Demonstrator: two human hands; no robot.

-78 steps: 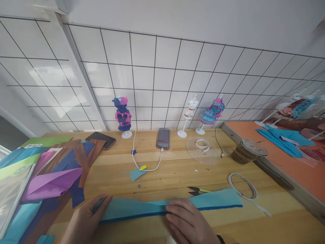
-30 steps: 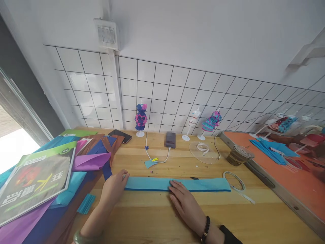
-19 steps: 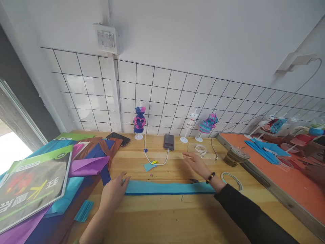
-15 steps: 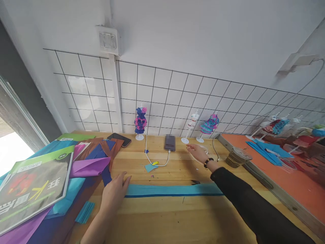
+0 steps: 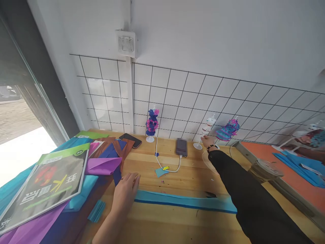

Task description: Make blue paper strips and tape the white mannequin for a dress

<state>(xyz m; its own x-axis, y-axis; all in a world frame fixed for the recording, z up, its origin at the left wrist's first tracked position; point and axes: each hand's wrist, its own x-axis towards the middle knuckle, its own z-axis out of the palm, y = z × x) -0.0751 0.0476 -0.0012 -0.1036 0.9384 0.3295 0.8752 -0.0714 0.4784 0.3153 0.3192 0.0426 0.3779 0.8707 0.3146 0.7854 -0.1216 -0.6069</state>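
Observation:
A long light-blue paper strip (image 5: 182,200) with a darker blue edge lies across the wooden table (image 5: 162,223). My left hand (image 5: 125,191) rests flat on the strip's left end, fingers stretched out. My right arm, in a black sleeve, reaches far back to the wall. My right hand (image 5: 207,139) is at the stem of a small white mannequin stand (image 5: 209,122). The fingers touch the stem, but a grip cannot be made out. Small black scissors (image 5: 210,195) lie just behind the strip.
Coloured paper sheets (image 5: 104,166) and a booklet (image 5: 48,183) are piled at the left. Two dressed mini mannequins (image 5: 151,123) (image 5: 227,130), a charging phone (image 5: 181,147), a black phone (image 5: 130,139), a clear disc (image 5: 206,161) and a lidded cup (image 5: 265,169) stand farther back. An orange table (image 5: 279,159) adjoins at the right.
My right hand left the blue strip and reached back past the clear disc to the white mannequin stand. My left hand stayed on the strip's left end. The view swung left.

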